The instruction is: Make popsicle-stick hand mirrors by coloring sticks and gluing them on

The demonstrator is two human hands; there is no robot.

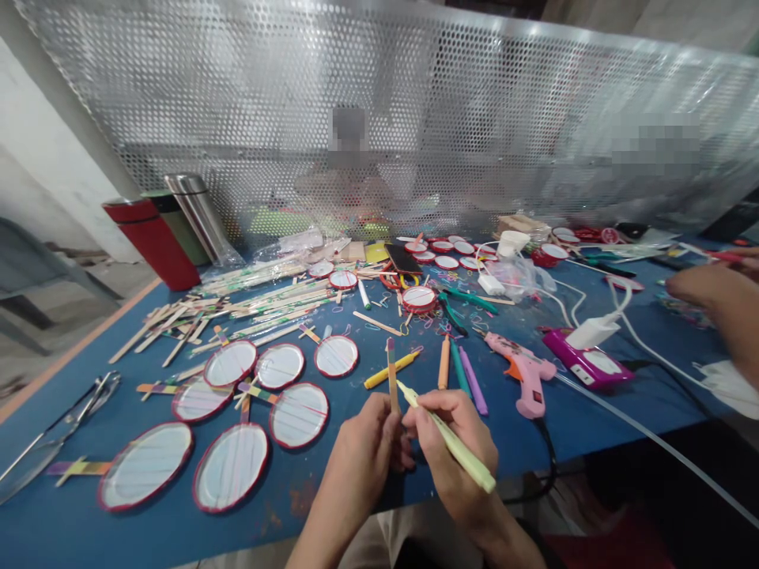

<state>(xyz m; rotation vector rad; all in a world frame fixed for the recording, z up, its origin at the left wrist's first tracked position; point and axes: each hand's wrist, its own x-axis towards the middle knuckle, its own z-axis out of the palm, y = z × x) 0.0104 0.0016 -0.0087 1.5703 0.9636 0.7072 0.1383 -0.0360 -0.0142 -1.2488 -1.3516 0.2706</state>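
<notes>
Upright between the fingers of my left hand (pixel 366 442) is a wooden craft stick (pixel 391 371) with purple, yellow and orange bands of colour. My right hand (pixel 456 442) grips a pale yellow marker (pixel 454 446) like a pen, its tip close to the stick's right side; whether it touches I cannot tell. Just beyond my hands lies a darker yellow marker (pixel 391 369). An orange marker (pixel 443 362), a teal marker (pixel 459 368) and a purple marker (pixel 473 381) lie to the right. Left of my hands are several round, red-rimmed white discs (pixel 300 415), some with coloured sticks attached.
A pink glue gun (pixel 522 371) and purple power strip (pixel 587 359) with cables lie right. Scissors (pixel 77 415) and a red tumbler (pixel 152 243) are left, loose sticks (pixel 178 320) nearby. Another person's hand (pixel 705 284) is at far right. Perforated metal sheet (pixel 266 103) stands behind.
</notes>
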